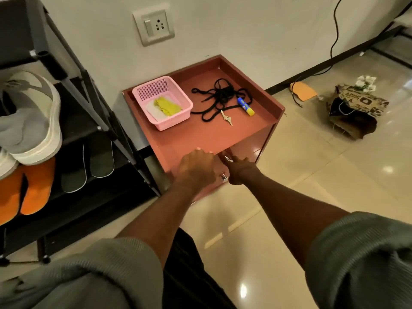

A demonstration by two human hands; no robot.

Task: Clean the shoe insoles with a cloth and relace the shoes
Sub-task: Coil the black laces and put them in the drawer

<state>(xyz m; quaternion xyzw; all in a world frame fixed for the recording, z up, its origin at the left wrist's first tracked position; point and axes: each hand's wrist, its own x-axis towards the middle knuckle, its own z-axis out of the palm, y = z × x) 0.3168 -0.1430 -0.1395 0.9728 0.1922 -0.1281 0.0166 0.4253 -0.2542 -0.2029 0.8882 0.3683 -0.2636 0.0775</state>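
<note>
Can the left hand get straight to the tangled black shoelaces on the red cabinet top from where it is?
Probably yes. The left hand is at the cabinet's front edge, and bare red top lies between it and the tangled black shoelaces.

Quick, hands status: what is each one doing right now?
Left hand: open, fingers resting on the cabinet's front edge.
Right hand: grip cannot be told.

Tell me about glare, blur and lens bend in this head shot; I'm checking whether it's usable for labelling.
Head view: bright lamp glare on the glossy floor tiles; wide-angle bend bows the shoe rack and wall edges; the left hand is slightly motion-smeared; the black laces and pink basket on the red cabinet read sharply.
</note>
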